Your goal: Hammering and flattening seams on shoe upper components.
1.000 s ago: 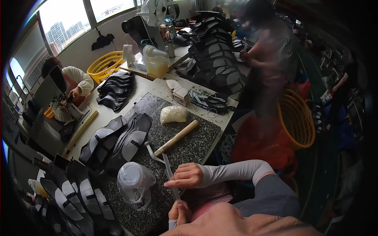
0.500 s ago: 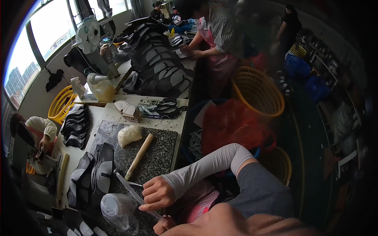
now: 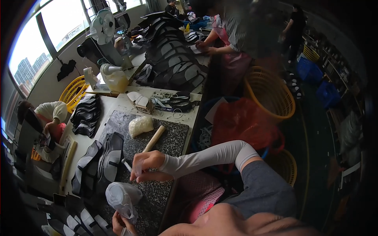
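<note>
My right hand (image 3: 150, 166) is closed around a thin pale stick (image 3: 126, 165), held over the dark speckled slab (image 3: 157, 188); the fingers hide most of it. Below it, a white cup-shaped container (image 3: 117, 195) wrapped in clear plastic is tilted at the slab's near end. At the plastic's lower end is my left hand (image 3: 121, 225), fingers bent against the wrapping and partly cut off by the frame edge. Behind the right hand a wooden handle (image 3: 154, 138) lies on the slab, beside a cream-coloured lump (image 3: 141, 126). Stacked dark grey fabric pieces (image 3: 110, 157) sit to the left.
More cut pieces (image 3: 86, 116) lie further left, and a large pile (image 3: 169, 55) covers the far table. Scissors (image 3: 181, 103) and cords lie behind the slab. A red plastic bag (image 3: 240, 122) and yellow baskets (image 3: 271, 94) stand to the right. Co-workers sit left and stand ahead.
My right hand has risen away from my left, turning the stick. My left hand has moved left to the wrapped container. The whole view has shifted slightly.
</note>
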The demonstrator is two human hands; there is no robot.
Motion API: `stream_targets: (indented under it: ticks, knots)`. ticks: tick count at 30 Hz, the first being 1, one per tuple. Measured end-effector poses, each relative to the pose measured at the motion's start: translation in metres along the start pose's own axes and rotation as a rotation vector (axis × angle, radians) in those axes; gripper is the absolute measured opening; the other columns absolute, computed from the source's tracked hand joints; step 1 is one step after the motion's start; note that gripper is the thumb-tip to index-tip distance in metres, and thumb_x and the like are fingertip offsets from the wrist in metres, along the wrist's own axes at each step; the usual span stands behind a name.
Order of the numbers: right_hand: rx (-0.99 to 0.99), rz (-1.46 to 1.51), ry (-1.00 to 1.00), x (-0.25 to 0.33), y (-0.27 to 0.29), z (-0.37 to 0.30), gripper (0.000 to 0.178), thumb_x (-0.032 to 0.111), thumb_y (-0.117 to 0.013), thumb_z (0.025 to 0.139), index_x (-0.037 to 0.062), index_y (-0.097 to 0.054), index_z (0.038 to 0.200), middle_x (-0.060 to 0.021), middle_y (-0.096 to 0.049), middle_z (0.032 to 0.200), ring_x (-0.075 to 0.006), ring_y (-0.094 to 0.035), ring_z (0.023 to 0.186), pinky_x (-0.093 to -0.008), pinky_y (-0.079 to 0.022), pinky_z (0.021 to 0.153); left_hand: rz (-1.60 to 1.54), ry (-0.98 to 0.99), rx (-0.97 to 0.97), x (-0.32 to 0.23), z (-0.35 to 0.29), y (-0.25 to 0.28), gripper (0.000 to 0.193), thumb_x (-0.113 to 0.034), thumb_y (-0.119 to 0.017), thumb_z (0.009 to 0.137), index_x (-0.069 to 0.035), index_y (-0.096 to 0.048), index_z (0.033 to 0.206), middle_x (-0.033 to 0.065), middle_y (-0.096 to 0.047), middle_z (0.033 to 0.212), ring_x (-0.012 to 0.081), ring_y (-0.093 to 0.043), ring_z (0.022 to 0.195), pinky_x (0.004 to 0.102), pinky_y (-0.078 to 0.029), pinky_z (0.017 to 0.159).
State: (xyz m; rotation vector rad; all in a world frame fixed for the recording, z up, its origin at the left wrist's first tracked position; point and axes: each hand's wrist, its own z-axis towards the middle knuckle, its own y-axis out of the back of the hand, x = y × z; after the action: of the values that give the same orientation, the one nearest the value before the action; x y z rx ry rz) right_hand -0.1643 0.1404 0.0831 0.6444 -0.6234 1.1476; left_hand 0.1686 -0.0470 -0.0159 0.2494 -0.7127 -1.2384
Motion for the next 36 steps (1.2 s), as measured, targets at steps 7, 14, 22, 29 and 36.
stream_targets:
  ticks: [7,14,22,29,36]
  knots:
    - [0.269,0.11,-0.296,0.005,0.01,0.014,0.024,0.026,-0.059,0.097,0.0037,-0.064,0.092,-0.0053,-0.061,0.091,-0.0154,-0.057,0.084,-0.0305,-0.046,0.076,-0.482,1.139,0.287,-0.013,0.091,0.004,0.026,0.0,-0.054,0.089,-0.001,-0.064,0.113,0.0153,-0.063,0.09,0.0247,-0.064,0.075,0.0316,-0.049,0.065]
    - [0.596,0.333,-0.388,-0.013,-0.031,0.019,0.025,0.024,-0.058,0.095,0.0017,-0.069,0.091,-0.0108,-0.065,0.09,-0.0299,-0.063,0.109,-0.039,-0.048,0.092,-0.553,1.318,0.408,-0.015,0.109,0.041,0.027,-0.015,-0.042,0.084,0.0,-0.063,0.09,0.0128,-0.061,0.078,0.0295,-0.056,0.079,0.0394,-0.046,0.074]
    - [0.754,0.434,-0.371,-0.021,-0.066,0.023,0.019,0.021,-0.061,0.094,0.0049,-0.07,0.099,-0.0126,-0.065,0.109,-0.0323,-0.049,0.129,-0.0421,-0.037,0.106,-1.088,1.409,0.342,0.001,0.128,0.051,0.039,-0.005,-0.04,0.082,0.006,-0.067,0.107,0.0083,-0.063,0.072,0.0142,-0.057,0.067,0.0277,-0.045,0.064]
    - [0.181,0.689,-0.372,-0.045,-0.062,0.063,0.027,0.025,-0.056,0.099,0.0008,-0.066,0.094,-0.0094,-0.063,0.102,-0.0234,-0.048,0.128,-0.0382,-0.029,0.112,-0.815,0.923,0.365,0.022,0.132,0.019,0.071,-0.012,-0.059,0.074,-0.008,-0.044,0.143,0.0107,-0.061,0.123,0.021,-0.049,0.104,0.031,-0.042,0.091]
    - [-0.112,0.646,-0.526,-0.073,-0.055,0.073,0.029,0.03,-0.053,0.1,0.002,-0.059,0.099,-0.0071,-0.063,0.095,-0.0195,-0.062,0.109,-0.0347,-0.044,0.102,-0.711,0.956,0.598,0.011,0.105,0.007,0.106,-0.037,-0.084,0.066,-0.014,-0.026,0.152,0.0166,-0.055,0.133,0.0311,-0.045,0.124,0.0424,-0.034,0.107]
